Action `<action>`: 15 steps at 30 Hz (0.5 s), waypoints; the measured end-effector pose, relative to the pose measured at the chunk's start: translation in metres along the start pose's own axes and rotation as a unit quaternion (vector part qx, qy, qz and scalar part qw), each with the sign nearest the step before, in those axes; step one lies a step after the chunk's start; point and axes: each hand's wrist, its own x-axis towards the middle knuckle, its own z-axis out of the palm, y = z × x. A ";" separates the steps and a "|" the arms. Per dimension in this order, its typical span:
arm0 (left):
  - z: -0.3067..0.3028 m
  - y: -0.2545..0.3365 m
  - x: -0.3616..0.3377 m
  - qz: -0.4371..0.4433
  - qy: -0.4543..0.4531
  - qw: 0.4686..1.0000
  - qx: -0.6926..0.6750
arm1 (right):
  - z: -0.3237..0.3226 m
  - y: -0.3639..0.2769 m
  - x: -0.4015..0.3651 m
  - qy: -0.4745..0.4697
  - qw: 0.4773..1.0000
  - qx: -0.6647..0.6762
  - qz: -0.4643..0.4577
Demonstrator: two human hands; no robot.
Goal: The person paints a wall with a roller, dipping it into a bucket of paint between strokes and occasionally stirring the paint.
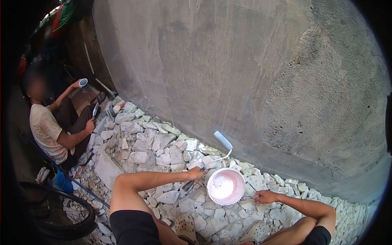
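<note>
My left hand (pixel 197 174) is closed around the dark handle of a paint roller (pixel 223 140). Its pale blue sleeve is raised near the foot of the wall (pixel 220 73), at the end of a bent white frame. Below the roller, between my hands, a pale pink bucket (pixel 243 185) stands on the stones, with white liquid inside. My right hand (pixel 264 197) is just right of the bucket, apart from it. Its fingers are curled together, and whatever they may hold is too small to make out.
Broken stones (pixel 175 155) cover the uneven ground along the wall. At the left a person (pixel 51 126) sits holding a cup (pixel 83 83) and a flat tool (pixel 95 109). A blue bucket (pixel 63 181) and a black tyre (pixel 77 228) lie at the lower left.
</note>
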 end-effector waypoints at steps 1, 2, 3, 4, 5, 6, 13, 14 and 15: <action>0.004 0.005 -0.005 -0.004 -0.030 0.999 -0.036 | 0.001 -0.001 0.000 -0.002 1.000 0.014 0.018; 0.007 0.008 -0.007 -0.009 -0.059 0.996 -0.073 | 0.002 -0.002 0.001 -0.005 0.999 0.029 0.036; 0.010 0.006 -0.006 -0.012 -0.070 0.992 -0.101 | 0.002 -0.002 0.000 -0.005 0.999 0.028 0.036; 0.011 0.006 -0.005 -0.012 -0.070 0.992 -0.102 | 0.002 -0.003 0.000 -0.004 1.000 0.018 0.024; 0.012 0.006 -0.004 -0.020 -0.077 0.991 -0.106 | 0.003 -0.003 0.000 -0.003 1.000 0.008 0.013; 0.013 0.005 -0.004 -0.028 -0.084 0.990 -0.109 | 0.004 -0.003 0.000 -0.004 1.000 0.007 0.013; 0.025 0.020 -0.003 -0.052 -0.042 0.993 -0.098 | 0.004 0.003 0.003 -0.003 1.000 0.012 -0.002; 0.026 0.025 -0.006 -0.067 -0.048 0.991 -0.108 | 0.005 0.004 0.004 -0.001 1.000 0.008 -0.014; 0.026 0.031 -0.009 -0.081 -0.054 0.988 -0.117 | 0.005 0.004 0.004 -0.002 1.000 0.007 -0.015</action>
